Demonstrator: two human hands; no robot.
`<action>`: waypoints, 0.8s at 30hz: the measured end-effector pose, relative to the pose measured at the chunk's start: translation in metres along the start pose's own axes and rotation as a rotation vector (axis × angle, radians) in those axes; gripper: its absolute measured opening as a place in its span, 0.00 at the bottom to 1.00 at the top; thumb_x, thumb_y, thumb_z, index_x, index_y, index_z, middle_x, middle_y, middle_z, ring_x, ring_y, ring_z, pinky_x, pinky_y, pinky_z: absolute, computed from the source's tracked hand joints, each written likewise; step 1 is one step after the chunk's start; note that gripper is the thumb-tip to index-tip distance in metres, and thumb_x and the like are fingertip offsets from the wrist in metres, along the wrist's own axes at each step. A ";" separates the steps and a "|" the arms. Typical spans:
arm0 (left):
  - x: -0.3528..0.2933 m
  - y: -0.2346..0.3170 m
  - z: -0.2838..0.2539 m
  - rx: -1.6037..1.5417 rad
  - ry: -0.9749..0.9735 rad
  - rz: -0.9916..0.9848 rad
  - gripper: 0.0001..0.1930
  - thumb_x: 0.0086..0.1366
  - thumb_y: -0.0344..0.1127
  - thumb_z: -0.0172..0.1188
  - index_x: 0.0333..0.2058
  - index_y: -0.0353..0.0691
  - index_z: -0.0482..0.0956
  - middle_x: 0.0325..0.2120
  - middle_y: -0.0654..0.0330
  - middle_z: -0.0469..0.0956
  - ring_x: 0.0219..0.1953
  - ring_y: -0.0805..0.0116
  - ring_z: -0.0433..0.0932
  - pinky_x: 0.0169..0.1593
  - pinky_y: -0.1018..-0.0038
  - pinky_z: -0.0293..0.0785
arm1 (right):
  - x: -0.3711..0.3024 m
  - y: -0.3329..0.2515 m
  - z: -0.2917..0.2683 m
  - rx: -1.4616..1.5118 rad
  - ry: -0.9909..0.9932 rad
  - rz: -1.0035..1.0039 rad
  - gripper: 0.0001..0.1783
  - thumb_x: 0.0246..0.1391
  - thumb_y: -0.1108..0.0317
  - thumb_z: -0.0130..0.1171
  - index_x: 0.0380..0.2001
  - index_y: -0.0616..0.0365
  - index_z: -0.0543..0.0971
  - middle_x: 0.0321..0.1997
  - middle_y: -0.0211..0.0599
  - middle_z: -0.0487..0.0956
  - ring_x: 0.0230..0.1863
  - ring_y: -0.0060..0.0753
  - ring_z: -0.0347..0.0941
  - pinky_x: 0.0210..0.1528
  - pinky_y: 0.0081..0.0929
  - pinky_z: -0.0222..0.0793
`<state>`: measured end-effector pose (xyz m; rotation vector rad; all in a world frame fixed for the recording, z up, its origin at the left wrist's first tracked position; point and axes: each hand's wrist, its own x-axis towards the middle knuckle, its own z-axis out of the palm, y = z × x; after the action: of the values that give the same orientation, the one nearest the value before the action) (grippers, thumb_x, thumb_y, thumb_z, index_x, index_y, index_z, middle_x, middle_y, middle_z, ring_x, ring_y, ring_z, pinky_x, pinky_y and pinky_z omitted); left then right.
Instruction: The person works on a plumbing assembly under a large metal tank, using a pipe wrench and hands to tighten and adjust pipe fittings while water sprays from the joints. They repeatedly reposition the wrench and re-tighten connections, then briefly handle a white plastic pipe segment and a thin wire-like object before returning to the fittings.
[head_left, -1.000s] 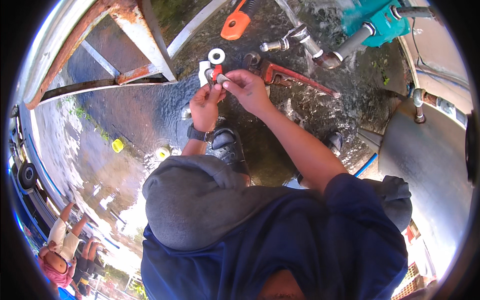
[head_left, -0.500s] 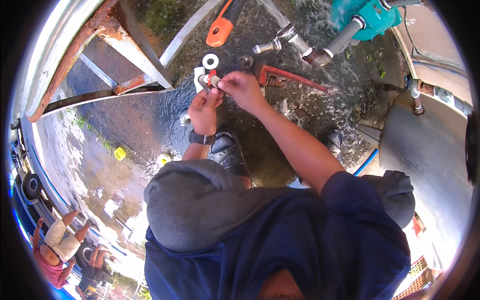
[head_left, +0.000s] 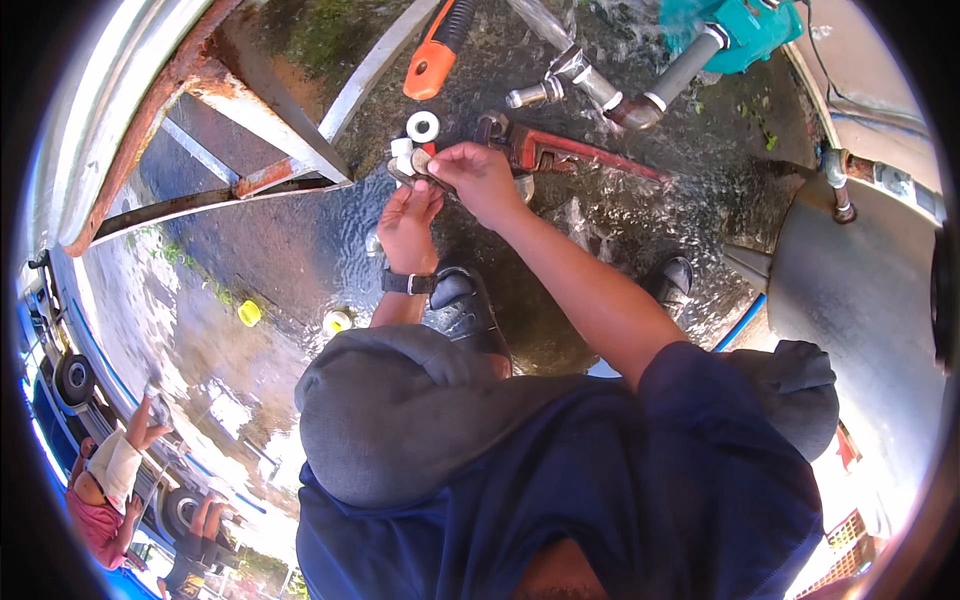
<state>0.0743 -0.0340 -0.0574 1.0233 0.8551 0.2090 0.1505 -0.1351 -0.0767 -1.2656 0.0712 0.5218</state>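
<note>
Head view: the person crouches over wet ground (head_left: 300, 260), both forearms reaching up the frame. The left hand (head_left: 408, 222), with a dark watch (head_left: 408, 283) on its wrist, is cupped with the palm up, its fingertips (head_left: 432, 192) under a small metal pipe fitting (head_left: 412, 165). The right hand (head_left: 482, 180) comes over from the right; its grip is closed on the fitting, thumb and forefinger pinching its upper end. The left hand's grip is loosely closed around the lower end of the same fitting, the fingers curled rather than tight. The fitting is held just above the ground, between the two hands, at the upper middle of the frame.

Just above the hands a white roll of thread tape (head_left: 423, 126) lies flat on the wet ground, with its hole showing. Beside the right hand, and touching the ground, a red pipe wrench (head_left: 560, 152) lies with its jaw end near the knuckles and its handle running to the right. Further up, an orange-and-black tool handle (head_left: 435, 50) lies slanted. To the right of it stands a metal tap assembly (head_left: 575, 85), joined to a grey pipe leading to a teal pump (head_left: 740, 30). Water spreads over the ground around them. A black shoe (head_left: 462, 305) is planted below the left wrist.
</note>
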 end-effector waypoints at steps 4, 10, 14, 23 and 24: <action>0.001 0.008 -0.004 -0.025 -0.037 0.013 0.10 0.70 0.31 0.62 0.46 0.32 0.79 0.40 0.56 0.84 0.41 0.68 0.84 0.46 0.74 0.81 | 0.002 -0.001 -0.005 -0.106 -0.055 -0.067 0.08 0.57 0.73 0.68 0.38 0.64 0.81 0.35 0.36 0.85 0.36 0.20 0.80 0.40 0.23 0.77; 0.003 0.007 0.000 0.048 -0.161 0.071 0.08 0.71 0.29 0.60 0.46 0.32 0.80 0.40 0.55 0.84 0.41 0.67 0.85 0.46 0.74 0.82 | 0.012 -0.005 -0.015 -0.024 -0.038 -0.011 0.12 0.53 0.73 0.71 0.39 0.65 0.81 0.38 0.39 0.85 0.38 0.22 0.81 0.41 0.23 0.77; 0.004 0.009 -0.001 0.097 -0.155 -0.017 0.08 0.71 0.30 0.60 0.45 0.33 0.80 0.38 0.55 0.85 0.39 0.68 0.85 0.46 0.74 0.82 | 0.015 -0.007 -0.024 -0.008 -0.095 0.133 0.12 0.53 0.74 0.71 0.39 0.65 0.81 0.37 0.39 0.85 0.38 0.22 0.81 0.41 0.22 0.77; 0.012 0.016 -0.006 0.205 -0.161 0.088 0.11 0.72 0.33 0.61 0.44 0.30 0.79 0.34 0.56 0.84 0.34 0.72 0.83 0.39 0.76 0.82 | 0.010 -0.023 -0.043 -0.120 -0.558 0.378 0.15 0.69 0.58 0.56 0.40 0.60 0.80 0.30 0.32 0.81 0.27 0.23 0.78 0.30 0.22 0.73; 0.012 0.015 -0.005 0.200 -0.127 0.045 0.12 0.72 0.34 0.61 0.45 0.28 0.79 0.34 0.56 0.84 0.33 0.73 0.83 0.38 0.77 0.81 | 0.007 -0.024 -0.044 -0.074 -0.587 0.344 0.15 0.70 0.58 0.54 0.39 0.59 0.79 0.30 0.32 0.81 0.26 0.23 0.77 0.28 0.23 0.72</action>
<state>0.0819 -0.0163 -0.0527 1.2302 0.7481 0.0967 0.1771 -0.1783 -0.0713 -1.1326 -0.2294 1.1849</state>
